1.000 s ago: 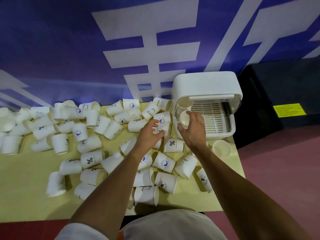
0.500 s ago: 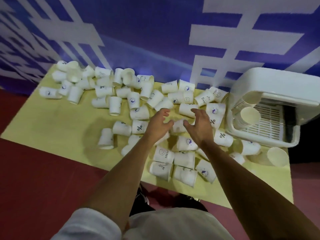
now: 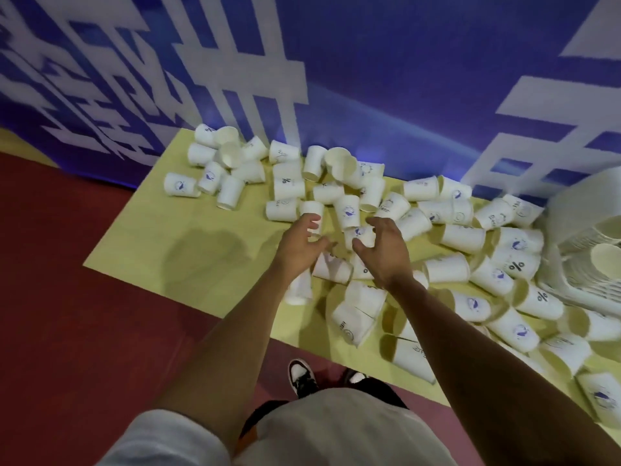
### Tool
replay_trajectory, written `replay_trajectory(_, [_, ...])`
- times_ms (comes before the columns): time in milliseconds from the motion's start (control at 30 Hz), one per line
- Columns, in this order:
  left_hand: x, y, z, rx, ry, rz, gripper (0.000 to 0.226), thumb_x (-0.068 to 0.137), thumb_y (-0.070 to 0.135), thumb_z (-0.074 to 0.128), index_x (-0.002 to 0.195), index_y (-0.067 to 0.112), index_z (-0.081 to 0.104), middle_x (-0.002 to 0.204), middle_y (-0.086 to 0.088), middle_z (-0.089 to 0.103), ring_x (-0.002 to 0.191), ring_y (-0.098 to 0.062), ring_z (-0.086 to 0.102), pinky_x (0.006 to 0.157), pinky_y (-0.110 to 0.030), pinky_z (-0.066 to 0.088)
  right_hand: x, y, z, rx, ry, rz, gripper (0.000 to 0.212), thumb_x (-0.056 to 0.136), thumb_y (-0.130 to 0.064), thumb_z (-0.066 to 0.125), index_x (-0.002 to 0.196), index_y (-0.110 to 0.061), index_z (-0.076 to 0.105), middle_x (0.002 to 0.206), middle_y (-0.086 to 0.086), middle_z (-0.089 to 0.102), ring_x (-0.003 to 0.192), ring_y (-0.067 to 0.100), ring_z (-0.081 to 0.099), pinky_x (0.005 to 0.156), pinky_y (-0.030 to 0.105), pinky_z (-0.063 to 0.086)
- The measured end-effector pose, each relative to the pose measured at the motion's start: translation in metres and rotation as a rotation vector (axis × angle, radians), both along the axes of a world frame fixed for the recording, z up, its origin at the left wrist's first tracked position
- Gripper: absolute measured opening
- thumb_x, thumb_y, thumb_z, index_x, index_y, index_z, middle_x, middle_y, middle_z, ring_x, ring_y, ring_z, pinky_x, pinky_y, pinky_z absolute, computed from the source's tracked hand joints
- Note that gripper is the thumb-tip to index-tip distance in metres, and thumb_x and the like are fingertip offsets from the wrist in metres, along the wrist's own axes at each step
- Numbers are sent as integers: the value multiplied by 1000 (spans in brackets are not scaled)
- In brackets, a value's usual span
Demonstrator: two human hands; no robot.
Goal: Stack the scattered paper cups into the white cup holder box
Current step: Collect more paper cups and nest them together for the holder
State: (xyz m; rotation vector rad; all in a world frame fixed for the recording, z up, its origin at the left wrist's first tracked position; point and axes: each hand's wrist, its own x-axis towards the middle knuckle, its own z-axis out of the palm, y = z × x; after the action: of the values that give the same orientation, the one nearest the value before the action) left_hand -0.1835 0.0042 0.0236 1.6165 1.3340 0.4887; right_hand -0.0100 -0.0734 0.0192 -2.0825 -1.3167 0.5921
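Everywhere toppled cups (image 3: 462, 237) crowd yellow table (image 3: 161, 250) btwn R hand (image 3: 383, 253) & box (image 3: 571, 213).

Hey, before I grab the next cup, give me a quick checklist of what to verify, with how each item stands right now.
1. Hands free: left hand and right hand are open and hold nothing: ok.
2. Next cup within reach: the nearest cup sits between the hands: ok.
3. Cup holder box in view: only part of it shows, at the right edge: not ok.
4. Room in the box: cannot tell.
5. Cups safe from falling: the edge cup lies close to the table's front edge: not ok.
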Motion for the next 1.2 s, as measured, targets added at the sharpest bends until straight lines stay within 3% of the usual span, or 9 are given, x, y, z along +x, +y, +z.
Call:
replay_trajectory(233, [-79, 22, 2, 74, 92, 163, 47, 88, 23, 74, 131, 17, 55, 121, -2, 61, 106, -18, 57, 91, -27, 46, -61, 62, 3, 10, 24, 198, 58, 86, -29, 72, 136, -8, 54, 133, 11, 57, 121, 28, 55, 102, 40, 45])
replay_trajectory(400, [-126, 51, -11, 56, 91, 245, 45, 86, 22, 76, 127, 16, 57, 118, -5, 62, 104, -22, 59, 92, -33, 50, -105, 98, -1, -16, 35, 267, 60, 85, -29, 73, 138, -8, 53, 135, 12, 57, 121, 28, 56, 104, 42, 45])
replay_trajectory(767, [-209, 170, -56, -79, 67, 189, 42, 88, 26, 72, 127, 20, 56, 115, 0, 61, 100, -18, 58, 85, -24, 45, -208, 207, -32, -142, 63, 203, 58, 86, -27, 73, 136, -6, 53, 126, 11, 61, 111, 26, 60, 95, 34, 45])
replay_trajectory(1067, [-249, 235, -85, -175, 100, 230, 45, 85, 25, 76, 126, 15, 59, 113, -7, 66, 105, -21, 63, 99, -33, 49, -252, 270, -58, -242, 40, 166, 57, 87, -33, 74, 131, -4, 55, 119, 13, 64, 110, 30, 60, 92, 37, 44])
replay_trajectory(1200, [-260, 255, -99, -224, 105, 270, 45, 81, 26, 81, 120, 15, 60, 108, -4, 68, 102, -18, 65, 94, -28, 49, -260, 297, -72, -309, 68, 86, 62, 87, -40, 73, 131, -2, 52, 119, 15, 62, 111, 31, 57, 95, 40, 44])
